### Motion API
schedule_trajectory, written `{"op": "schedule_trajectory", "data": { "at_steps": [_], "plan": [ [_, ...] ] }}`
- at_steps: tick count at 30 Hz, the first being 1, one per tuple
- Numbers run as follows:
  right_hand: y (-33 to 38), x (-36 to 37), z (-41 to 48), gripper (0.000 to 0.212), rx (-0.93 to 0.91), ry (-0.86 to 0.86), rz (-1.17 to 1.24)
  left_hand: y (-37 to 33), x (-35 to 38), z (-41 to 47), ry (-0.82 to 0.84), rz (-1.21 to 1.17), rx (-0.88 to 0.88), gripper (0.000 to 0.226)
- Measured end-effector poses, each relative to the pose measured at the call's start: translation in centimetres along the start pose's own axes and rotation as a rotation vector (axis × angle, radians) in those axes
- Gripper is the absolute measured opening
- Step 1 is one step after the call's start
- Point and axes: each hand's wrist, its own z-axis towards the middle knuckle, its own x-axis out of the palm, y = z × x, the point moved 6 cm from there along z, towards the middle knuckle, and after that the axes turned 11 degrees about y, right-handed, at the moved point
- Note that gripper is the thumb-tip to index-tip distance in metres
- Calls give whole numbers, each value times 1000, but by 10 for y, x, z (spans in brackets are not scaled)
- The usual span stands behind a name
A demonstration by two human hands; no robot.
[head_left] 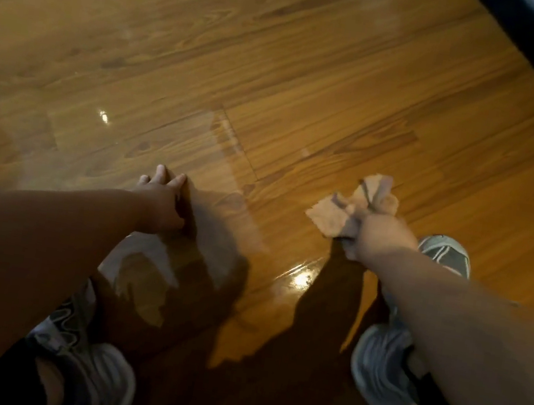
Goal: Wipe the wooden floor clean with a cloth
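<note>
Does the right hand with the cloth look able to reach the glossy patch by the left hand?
Probably yes: bare floor lies between the right hand, gripping the cloth, and the glossy patch near the left hand.

I see a floor (313, 70) of amber-brown planks with darker grain, a pale beige cloth (329, 214), and grey shoes (380, 361) with wavy lines.

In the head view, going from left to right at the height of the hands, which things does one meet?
left hand → cloth → right hand, which grips the cloth → grey shoe
</note>
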Motion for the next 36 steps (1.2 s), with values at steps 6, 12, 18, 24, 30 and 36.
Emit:
{"op": "schedule_trajectory", "data": {
  "at_steps": [6,12,18,24,30,36],
  "plan": [
    [120,68,-67,49,-581,47,22,-26,-13,-14,23,47,124,89],
    [79,51,-19,55,-387,-118,148,-23,-27,-18,-199,111,100,91],
    [-30,22,7,62,123,-165,838,-51,-22,-7,-172,52,124,79],
    [106,47,-44,56,-747,15,172,-82,-31,-1,-158,113,177,88],
    [-12,-17,44,48,-281,-175,-8,-86,-68,27,-227,14,73,91],
    [-97,-61,99,59,189,103,332,-103,-84,39,-155,-41,64,87]
  ]
}}
